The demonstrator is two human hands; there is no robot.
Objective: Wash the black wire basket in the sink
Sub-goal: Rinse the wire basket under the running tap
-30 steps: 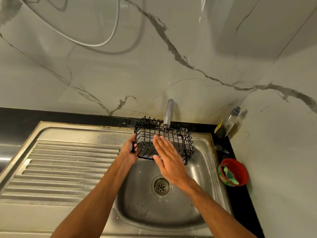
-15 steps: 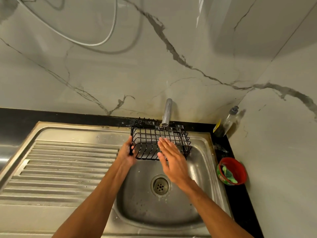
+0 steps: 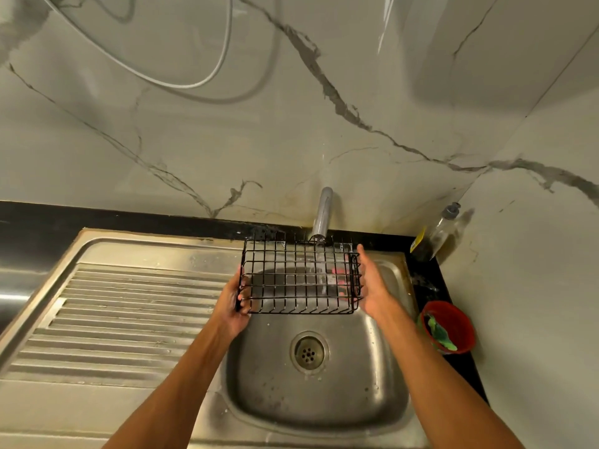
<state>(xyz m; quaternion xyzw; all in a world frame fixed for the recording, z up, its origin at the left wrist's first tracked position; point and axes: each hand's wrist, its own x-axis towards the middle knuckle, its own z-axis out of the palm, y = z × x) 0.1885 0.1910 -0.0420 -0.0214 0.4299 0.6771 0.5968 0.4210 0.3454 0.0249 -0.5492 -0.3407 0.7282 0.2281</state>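
The black wire basket [image 3: 299, 277] hangs level over the steel sink basin [image 3: 366, 393], right under the tap [image 3: 322, 212]. A thin stream of water falls from the tap through the basket's back part. My left hand [image 3: 234, 305] grips the basket's left end, fingers curled through the wires. My right hand [image 3: 372, 283] lies flat against the right end with its fingers stretched out. A pinkish object shows through the wires near the right end; I cannot tell what it is.
The ribbed drainboard [image 3: 123, 315] spreads left of the basin. A drain [image 3: 308, 351] sits in the basin floor. On the black counter at right stand a soap bottle [image 3: 436, 233] and a red cup [image 3: 449, 325] holding a green scrubber. A marble wall rises close behind.
The basket has turned level and square to me. My right hand moved from the basket's front face to its right end. My left hand kept its grip.
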